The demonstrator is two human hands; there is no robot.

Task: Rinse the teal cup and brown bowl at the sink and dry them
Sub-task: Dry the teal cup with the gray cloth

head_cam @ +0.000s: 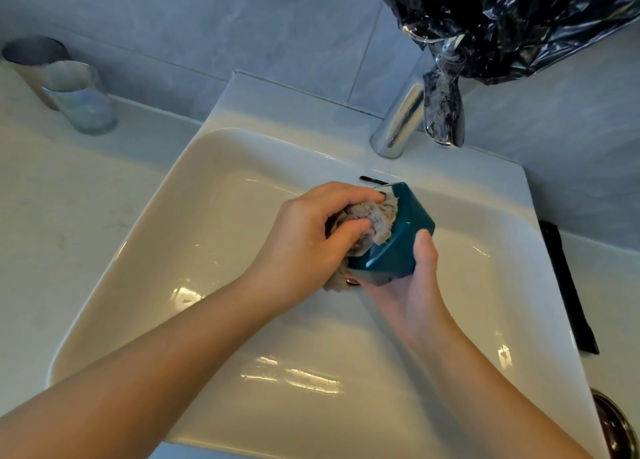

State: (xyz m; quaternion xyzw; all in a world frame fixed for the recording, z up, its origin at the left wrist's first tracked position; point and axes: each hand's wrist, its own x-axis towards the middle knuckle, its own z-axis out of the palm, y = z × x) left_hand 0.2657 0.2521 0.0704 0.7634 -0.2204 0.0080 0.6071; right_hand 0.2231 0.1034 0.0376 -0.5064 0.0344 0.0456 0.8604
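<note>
Over the white sink (pixel 221 153), with a glass tumbler (pixel 81 98) standing on the counter at ten o'clock, my left hand (pixel 311 230) reaches in from seven o'clock, forearm angled across the basin, its fingers and thumb bunched around a grey cloth (pixel 372 216) and pushing it into the mouth of the teal cup (pixel 398 247). The cup lies tipped on its side above the middle of the basin, its long axis running roughly nine to three o'clock, with the open mouth facing my left fingers and the base turned away toward the right. My right hand (pixel 412 289) comes up from five o'clock and cradles the cup from below, thumb pressed on its near side and fingers curled underneath, mostly hidden. Both hands touch the cup, but the left is the one at the opening, so by my reckoning the drying turns on twisting the cloth there while the right steadies it. The tap (pixel 398 122) stands at one o'clock; I cannot see water running. The brown bowl (pixel 614 427) waits well apart on the counter at four o'clock, only partly in view.
</note>
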